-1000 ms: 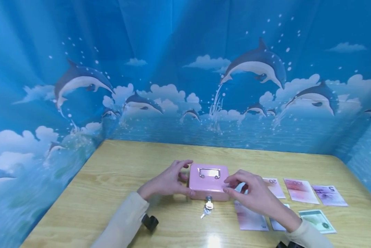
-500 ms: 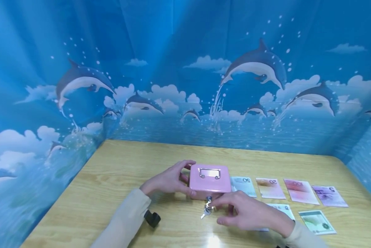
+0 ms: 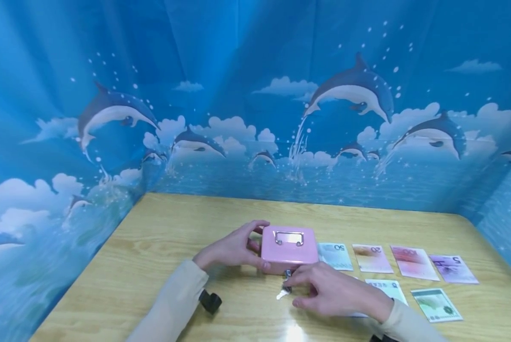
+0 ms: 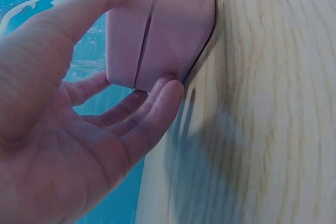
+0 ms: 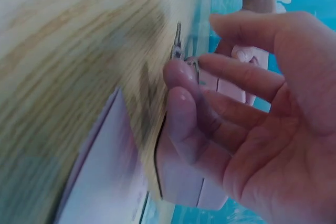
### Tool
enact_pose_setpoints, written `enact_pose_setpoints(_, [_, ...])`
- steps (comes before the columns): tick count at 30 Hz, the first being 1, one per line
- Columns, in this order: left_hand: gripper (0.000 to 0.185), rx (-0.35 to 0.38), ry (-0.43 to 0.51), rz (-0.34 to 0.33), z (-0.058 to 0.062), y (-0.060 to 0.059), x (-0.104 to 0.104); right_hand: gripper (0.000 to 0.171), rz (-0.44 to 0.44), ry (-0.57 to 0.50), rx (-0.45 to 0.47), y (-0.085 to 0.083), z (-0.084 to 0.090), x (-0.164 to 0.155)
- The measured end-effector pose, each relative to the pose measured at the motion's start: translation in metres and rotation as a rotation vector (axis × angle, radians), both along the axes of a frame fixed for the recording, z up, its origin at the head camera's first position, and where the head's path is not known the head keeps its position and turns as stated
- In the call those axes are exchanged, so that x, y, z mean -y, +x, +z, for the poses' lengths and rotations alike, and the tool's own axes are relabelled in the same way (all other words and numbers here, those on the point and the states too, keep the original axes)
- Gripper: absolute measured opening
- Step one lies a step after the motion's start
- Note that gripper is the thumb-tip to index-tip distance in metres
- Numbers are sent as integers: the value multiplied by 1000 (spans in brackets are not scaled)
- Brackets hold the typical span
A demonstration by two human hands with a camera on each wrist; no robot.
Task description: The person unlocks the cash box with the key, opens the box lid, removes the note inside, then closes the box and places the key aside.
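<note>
- Right hand (image 3: 332,292) now down at the front of the pink cash box (image 3: 288,244), off the lid, fingertips pinching the key (image 3: 287,278) in the lock; unlocking likely.
- Left hand (image 3: 231,249) curled against box's left side, steadying.
- Counted on surface (image 3: 153,247): one box, one key bunch, six visible banknotes (image 3: 372,258) right of box.

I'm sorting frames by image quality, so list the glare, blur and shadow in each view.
Head view: a bright glare patch on the table near its front edge, and the backdrop edges bend. Left wrist view: the left hand fills the frame, soft; a dark shadow lies on the wood below the pink box. Right wrist view: the right hand and keys are blurred.
</note>
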State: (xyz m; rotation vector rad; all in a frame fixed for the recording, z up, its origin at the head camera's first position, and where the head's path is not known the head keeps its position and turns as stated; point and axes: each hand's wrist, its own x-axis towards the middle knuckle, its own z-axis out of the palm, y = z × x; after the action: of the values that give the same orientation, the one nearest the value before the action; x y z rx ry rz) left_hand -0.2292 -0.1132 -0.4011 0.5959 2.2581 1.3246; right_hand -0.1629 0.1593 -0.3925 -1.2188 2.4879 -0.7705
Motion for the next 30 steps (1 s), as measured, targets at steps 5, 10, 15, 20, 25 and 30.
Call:
enact_pose_setpoints(5, [106, 1, 1, 1, 0, 0, 1, 24, -4, 12, -121, 3, -1, 6])
enact_pose_setpoints(10, [106, 7, 9, -2, 0, 0, 1, 25, 11, 40, -253, 5, -2, 9])
enact_pose_setpoints(15, [106, 11, 5, 5, 0, -1, 1, 21, -85, 37, -93, 6, 4, 8])
enact_pose_setpoints(20, [109, -3, -29, 7, 3, -2, 1, 9, -185, -4, -28, 3, 5, 9])
enact_pose_setpoints(25, [112, -11, -87, -27, 5, -4, -1, 9, -244, -4, -4, -1, 0, 14])
enact_pose_setpoints(30, [107, -10, -97, -43, 7, -4, -3, 19, -301, -28, 43, -3, -4, 20])
